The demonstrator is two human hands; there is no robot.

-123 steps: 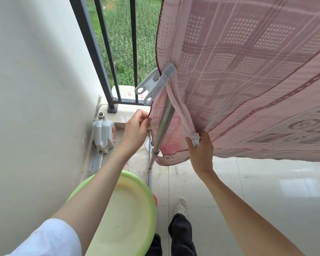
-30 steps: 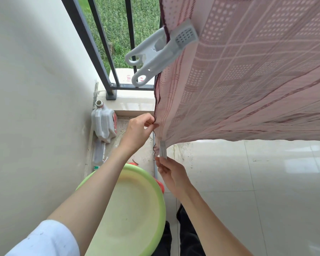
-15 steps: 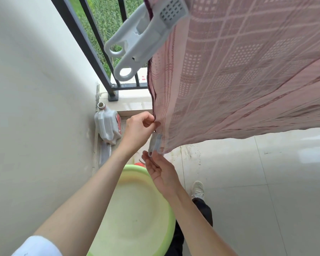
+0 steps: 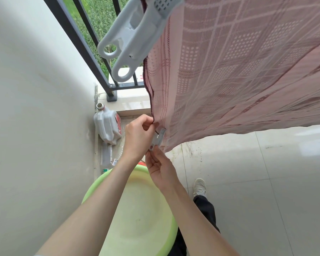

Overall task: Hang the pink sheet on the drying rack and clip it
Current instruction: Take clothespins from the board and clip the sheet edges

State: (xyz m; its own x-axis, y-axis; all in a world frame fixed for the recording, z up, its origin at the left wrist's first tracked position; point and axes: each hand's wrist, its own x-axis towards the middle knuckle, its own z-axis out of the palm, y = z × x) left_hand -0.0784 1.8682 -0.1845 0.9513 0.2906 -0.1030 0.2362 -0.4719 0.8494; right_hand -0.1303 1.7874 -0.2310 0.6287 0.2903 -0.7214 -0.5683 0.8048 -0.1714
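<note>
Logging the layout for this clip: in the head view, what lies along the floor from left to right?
White wall → plastic jug → green basin → white shoe → bare floor tiles.

Single head-worn wide-angle view, looking steeply down and forward along both forearms. A large clip (image 4: 137, 34) and pink sheet (image 4: 238, 71) fill the near top; basin (image 4: 137, 218) and floor (image 4: 266, 182) lie below. Edges appear curved, probably from lens distortion.
</note>
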